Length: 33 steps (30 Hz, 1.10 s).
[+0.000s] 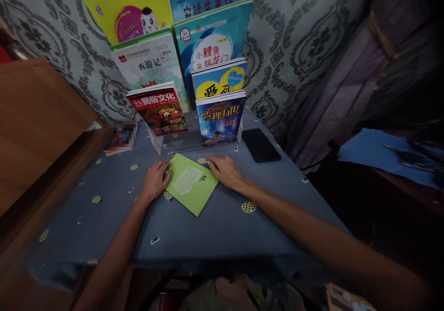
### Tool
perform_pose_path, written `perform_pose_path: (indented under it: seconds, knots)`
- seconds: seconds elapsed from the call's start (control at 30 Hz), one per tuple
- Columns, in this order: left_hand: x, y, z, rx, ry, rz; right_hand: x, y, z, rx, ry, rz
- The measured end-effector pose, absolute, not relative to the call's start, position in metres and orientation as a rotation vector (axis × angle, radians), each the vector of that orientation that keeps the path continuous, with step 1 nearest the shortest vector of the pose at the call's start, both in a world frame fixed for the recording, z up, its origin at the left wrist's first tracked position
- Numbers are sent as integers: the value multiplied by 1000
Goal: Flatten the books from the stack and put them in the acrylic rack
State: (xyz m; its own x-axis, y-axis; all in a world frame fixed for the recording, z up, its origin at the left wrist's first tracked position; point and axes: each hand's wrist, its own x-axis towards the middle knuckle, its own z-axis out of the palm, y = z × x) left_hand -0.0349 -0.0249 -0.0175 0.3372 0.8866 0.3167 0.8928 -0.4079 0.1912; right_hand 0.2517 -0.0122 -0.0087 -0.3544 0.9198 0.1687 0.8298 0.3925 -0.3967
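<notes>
A blue-grey cloth point(100, 221), printed with yellow pineapples and small white labels, covers the worktop point(215, 237) and hangs over its six o'clock edge. Near the middle a green booklet point(193, 184) lies flat and askew, one corner pointing towards six o'clock. A clear stand point(183, 143) rests at twelve o'clock, a dark phone point(261, 145) at two, and a book with a pixelated cover point(120, 137) at ten.

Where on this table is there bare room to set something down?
Bare tablecloth lies between the green book and the near edge, and left of the left hand. It's crowded at the back, with the book stand and black phone.
</notes>
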Motion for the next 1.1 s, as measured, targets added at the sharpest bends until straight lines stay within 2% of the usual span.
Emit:
perform_pose_path:
  seconds: [0.53, 1.1]
  knots:
    - [-18, 12, -22, -2545, -1753, -364, 249, -17, -10, -1382, -2446, 227]
    - [16, -12, -18, -2686, -1494, -438, 250, -16, -10, -1371, -2406, 259]
